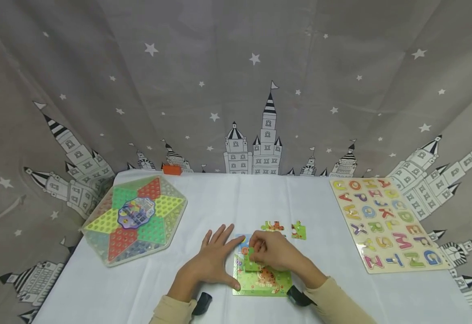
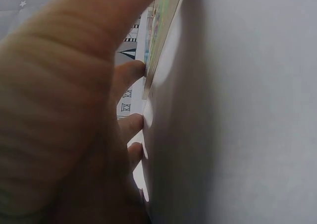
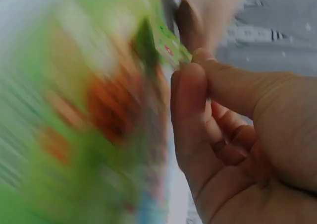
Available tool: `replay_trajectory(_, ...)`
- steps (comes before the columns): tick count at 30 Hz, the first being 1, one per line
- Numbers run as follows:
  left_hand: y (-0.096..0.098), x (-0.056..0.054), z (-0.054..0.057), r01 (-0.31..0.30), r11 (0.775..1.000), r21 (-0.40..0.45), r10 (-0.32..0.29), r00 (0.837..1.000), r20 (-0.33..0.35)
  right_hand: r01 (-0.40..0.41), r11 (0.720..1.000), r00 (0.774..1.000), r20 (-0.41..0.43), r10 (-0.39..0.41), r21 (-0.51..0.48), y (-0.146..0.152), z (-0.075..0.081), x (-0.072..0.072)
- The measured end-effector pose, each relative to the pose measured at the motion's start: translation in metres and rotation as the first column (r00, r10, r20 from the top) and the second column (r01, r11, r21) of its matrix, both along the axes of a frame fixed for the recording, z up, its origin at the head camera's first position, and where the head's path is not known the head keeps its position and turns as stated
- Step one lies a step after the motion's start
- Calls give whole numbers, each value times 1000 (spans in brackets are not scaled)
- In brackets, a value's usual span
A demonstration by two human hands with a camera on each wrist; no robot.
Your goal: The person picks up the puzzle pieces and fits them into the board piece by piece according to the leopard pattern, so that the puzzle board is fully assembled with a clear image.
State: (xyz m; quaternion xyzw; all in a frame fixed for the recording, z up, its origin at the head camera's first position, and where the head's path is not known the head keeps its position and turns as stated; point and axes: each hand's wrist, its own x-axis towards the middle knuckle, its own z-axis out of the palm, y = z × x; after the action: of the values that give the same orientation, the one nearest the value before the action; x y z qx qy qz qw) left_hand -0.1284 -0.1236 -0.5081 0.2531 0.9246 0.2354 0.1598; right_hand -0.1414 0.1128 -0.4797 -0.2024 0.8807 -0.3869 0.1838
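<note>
A flat jigsaw puzzle board (image 1: 262, 288) with a green, animal-printed picture lies at the front middle of the table. My right hand (image 1: 278, 252) is over its upper right part and pinches a green puzzle piece (image 3: 168, 41) between thumb and index finger, close above the board. Spread wide, my left hand (image 1: 211, 261) rests along the board's left side, with thumb and index fingertips at its edge. In the left wrist view the fingertips (image 2: 132, 127) touch the white cloth beside the board's edge. Much of the board's upper right is hidden under my right hand.
Loose puzzle pieces (image 1: 298, 230) lie just behind the board. To the left is a six-sided star game board (image 1: 163, 225); to the right, an alphabet board (image 1: 385, 225). A small orange block (image 1: 172, 170) sits at the table's back edge, before a grey curtain (image 1: 236, 58).
</note>
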Motion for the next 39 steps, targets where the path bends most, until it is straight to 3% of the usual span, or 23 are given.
replay_trajectory(4, -2, 0, 0, -2, 1000, 3, 2, 1000, -17, -49, 999, 999, 23, 49, -7, -6, -9, 23)
replay_trajectory(10, -2, 0, -1, -6, 1000, 20, 7, 1000, -11, -14, 1000, 1000, -26, 14, 0, -18, -15, 37)
replay_trajectory(16, -1, -1, -2, -6, 1000, 25, 6, 1000, -27, 22, 997, 995, -101, -14, 78, -27, -17, 45)
replay_trajectory(22, 1, 0, -1, -8, 999, 36, 9, 1000, -17, 42, 995, 990, -138, -29, 91, -28, -17, 48)
replay_trajectory(28, 2, 1, -2, -15, 999, 32, 16, 1000, -22, 62, 989, 974, -227, -30, 136, -30, -15, 50)
replay_trajectory(35, 3, 0, -3, -19, 999, 34, 20, 999, -32, -29, 971, 956, -277, 96, 237, -25, -7, 49)
replay_trajectory(39, 3, 0, -1, -18, 999, 43, 19, 999, -30, -101, 941, 910, -353, 218, 323, -23, -3, 50)
